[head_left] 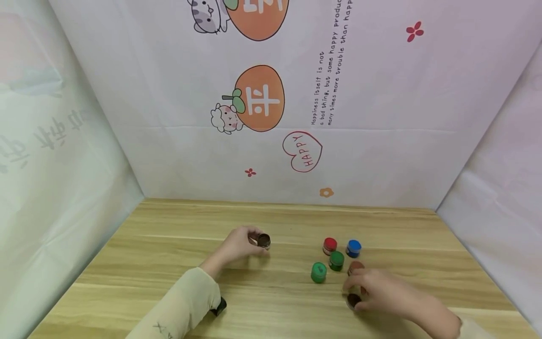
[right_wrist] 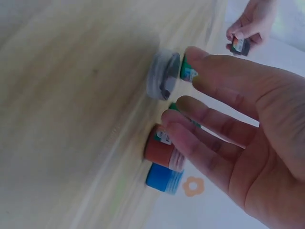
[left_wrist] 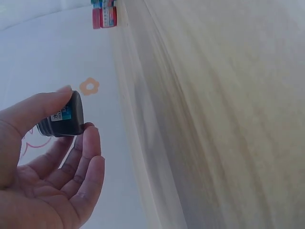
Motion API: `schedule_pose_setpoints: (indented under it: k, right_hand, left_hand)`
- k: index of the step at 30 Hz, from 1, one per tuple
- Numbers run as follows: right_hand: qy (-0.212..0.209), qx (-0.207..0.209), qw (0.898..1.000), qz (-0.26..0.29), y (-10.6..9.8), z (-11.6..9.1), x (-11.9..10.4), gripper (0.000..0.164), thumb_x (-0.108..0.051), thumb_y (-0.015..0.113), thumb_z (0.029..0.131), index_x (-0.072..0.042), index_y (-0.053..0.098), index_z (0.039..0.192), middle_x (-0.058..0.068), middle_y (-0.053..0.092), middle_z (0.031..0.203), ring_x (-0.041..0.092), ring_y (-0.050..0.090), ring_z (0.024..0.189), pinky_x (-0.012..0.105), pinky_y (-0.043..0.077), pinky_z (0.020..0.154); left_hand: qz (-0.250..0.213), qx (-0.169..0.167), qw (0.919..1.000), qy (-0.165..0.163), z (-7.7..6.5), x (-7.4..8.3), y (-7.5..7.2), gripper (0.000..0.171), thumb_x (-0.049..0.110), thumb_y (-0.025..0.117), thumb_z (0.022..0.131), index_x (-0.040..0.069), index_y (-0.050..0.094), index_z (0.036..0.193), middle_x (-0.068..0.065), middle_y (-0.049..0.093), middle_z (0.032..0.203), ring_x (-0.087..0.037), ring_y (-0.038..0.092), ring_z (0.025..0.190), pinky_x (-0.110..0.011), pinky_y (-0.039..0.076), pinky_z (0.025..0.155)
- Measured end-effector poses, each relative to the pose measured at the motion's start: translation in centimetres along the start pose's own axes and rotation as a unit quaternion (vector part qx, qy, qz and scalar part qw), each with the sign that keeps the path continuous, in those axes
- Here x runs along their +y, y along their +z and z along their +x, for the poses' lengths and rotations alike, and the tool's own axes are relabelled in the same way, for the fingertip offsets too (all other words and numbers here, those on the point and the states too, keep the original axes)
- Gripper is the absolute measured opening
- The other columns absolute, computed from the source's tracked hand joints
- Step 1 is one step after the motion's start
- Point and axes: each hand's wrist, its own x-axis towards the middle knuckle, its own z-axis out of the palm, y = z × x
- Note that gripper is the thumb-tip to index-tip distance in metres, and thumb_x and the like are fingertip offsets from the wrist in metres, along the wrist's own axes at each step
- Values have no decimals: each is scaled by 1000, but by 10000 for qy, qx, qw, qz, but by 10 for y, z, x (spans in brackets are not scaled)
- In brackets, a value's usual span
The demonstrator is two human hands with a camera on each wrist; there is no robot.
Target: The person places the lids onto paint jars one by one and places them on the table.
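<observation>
My left hand holds a small dark paint jar above the table, pinched between thumb and fingertips; a label shows on its side. My right hand hovers at the table's right part, thumb and fingers spread around a small round lid with a clear rim and dark inside. In the right wrist view the lid sits just beyond the fingertips, with a gap between thumb and fingers. Close to this hand stands a brown paint jar, partly hidden behind its fingers.
Further paint jars stand grouped near the right hand: red, blue, dark green and light green. The wooden table meets a printed white sheet at the back. White sheets also enclose both sides.
</observation>
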Motion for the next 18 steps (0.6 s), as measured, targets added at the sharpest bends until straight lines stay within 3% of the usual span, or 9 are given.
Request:
schedule_pose_setpoints:
  k: [9,18]
  right_hand:
    - [-233,-40,9997,-41,9,0,3,38,-1,78,64,-20,69,96,-14,55,89,1,49,72,20,44,58]
    - [-264,-100,9995,131,6,0,2,37,1,76,67,-21,69,95,-14,53,89,2,50,73,20,45,58]
  left_hand:
    - [-272,-27,9996,64,-7,6,4,35,17,81,73,9,66,103,1,63,89,-14,61,77,-29,50,71]
    - [-401,5,9992,20,-13,10,6,36,18,81,73,8,66,104,1,63,88,-14,60,76,-29,50,69]
